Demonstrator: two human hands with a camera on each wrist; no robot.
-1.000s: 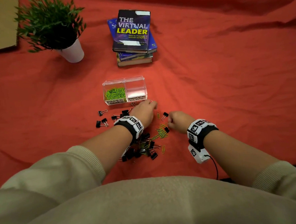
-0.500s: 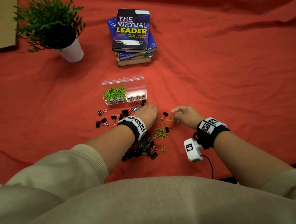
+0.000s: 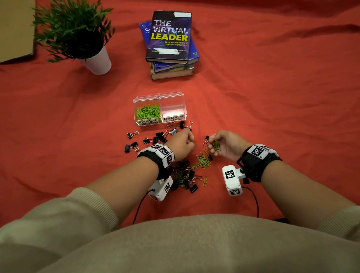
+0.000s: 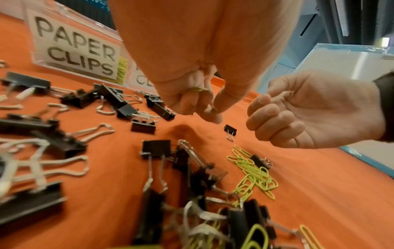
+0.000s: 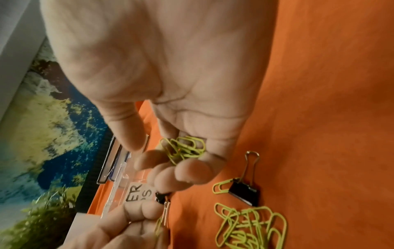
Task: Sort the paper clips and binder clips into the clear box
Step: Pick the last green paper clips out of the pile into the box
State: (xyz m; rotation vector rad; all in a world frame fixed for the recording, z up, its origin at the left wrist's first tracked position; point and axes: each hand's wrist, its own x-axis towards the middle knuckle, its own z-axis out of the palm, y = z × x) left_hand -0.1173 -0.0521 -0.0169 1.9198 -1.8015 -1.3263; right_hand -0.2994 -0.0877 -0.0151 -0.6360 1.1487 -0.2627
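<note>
My paper-clip side of the clear box [image 3: 136,103] at 12 o'clock has many green clips; the binder side has none. My right hand [image 3: 225,143] cups green paper clips [image 5: 183,149]. My left hand [image 3: 182,141] curls round a few too. Lots of black binder clips [image 3: 184,178] still lie on the worktop.

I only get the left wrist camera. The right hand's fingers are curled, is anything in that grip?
Observer: Yes. The right wrist view shows the right hand cupping a few green paper clips in its palm.
Operator: Anything in the box's binder clip side yet?
Observer: No. In the head view the right compartment of the clear box shows no clips.
Operator: What's beyond the box?
Observer: A stack of books and a potted plant.
</note>
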